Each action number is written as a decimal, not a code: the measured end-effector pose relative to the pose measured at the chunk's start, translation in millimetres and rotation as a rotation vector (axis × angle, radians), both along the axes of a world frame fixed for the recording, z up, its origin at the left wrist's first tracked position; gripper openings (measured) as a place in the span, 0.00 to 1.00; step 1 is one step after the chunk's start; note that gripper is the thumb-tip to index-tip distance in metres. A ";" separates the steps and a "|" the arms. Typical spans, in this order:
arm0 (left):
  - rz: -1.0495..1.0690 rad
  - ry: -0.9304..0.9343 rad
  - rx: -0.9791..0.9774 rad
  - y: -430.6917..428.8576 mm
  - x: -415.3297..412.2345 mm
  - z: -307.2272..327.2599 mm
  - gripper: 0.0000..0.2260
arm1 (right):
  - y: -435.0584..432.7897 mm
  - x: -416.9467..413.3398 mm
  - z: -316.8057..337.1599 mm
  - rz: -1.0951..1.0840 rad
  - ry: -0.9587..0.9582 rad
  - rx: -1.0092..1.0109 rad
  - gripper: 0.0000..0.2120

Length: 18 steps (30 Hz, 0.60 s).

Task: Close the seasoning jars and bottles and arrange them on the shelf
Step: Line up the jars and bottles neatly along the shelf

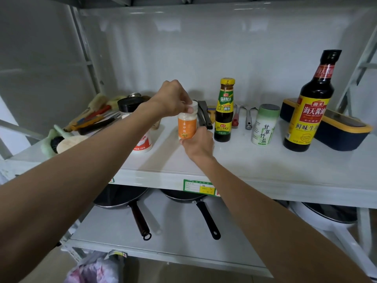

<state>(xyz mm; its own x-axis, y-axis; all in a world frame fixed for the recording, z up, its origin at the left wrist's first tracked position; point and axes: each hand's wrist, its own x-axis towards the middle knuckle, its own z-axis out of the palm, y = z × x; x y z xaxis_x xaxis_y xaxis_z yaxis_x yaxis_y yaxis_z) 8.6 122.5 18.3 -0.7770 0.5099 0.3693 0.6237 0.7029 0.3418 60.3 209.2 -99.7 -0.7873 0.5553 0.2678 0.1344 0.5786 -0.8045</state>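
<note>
Both bare arms reached forward and inward. The left hand [173, 99] hovered higher, palm down, its fingers [188, 108] pinched together at their tips. The right hand [199, 142] sat lower, knuckles up, wrist bent, its fingers curled away and mostly hidden.

White metal shelving [255, 170] fills the view, its glossy back panel [204, 54] catching soft glare. Slotted uprights [85, 52] frame both sides. Below the hands, a lower shelf board [173, 227]; beneath that, tan floor [183, 274].
</note>
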 end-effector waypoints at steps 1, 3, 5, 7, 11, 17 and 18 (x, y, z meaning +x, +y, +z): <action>0.000 0.006 0.000 1.1 -1.6 -1.0 0.17 | 0.5 -1.2 -0.4 -0.004 0.002 -0.001 0.19; -0.001 0.017 0.003 3.0 -3.6 -2.8 0.17 | 1.2 -2.8 -1.6 -0.011 0.007 0.005 0.18; -0.001 0.028 0.006 4.2 -3.4 -3.6 0.17 | 1.4 -4.8 -3.0 -0.021 0.009 0.010 0.18; -0.017 0.032 -0.007 3.9 -1.9 -3.5 0.18 | 0.4 -7.1 -5.0 -0.028 0.002 0.016 0.18; -0.048 0.070 -0.069 -8.4 7.8 0.6 0.21 | -1.8 -8.9 -8.5 -0.036 -0.025 0.027 0.22; 0.169 0.132 0.098 -67.1 27.1 17.7 0.23 | -2.2 -6.3 -15.1 -0.047 -0.033 -0.016 0.22; 0.249 0.094 0.152 -77.5 31.3 16.6 0.26 | -2.2 -6.5 -15.0 -0.045 -0.029 -0.024 0.21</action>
<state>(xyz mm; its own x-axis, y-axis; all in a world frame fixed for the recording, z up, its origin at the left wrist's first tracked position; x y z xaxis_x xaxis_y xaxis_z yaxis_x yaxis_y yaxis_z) 40.0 45.0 34.9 -0.8298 0.2415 0.5031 0.4728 0.7832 0.4038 53.7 207.0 -114.8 -0.7688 0.5963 0.2310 0.1835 0.5518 -0.8135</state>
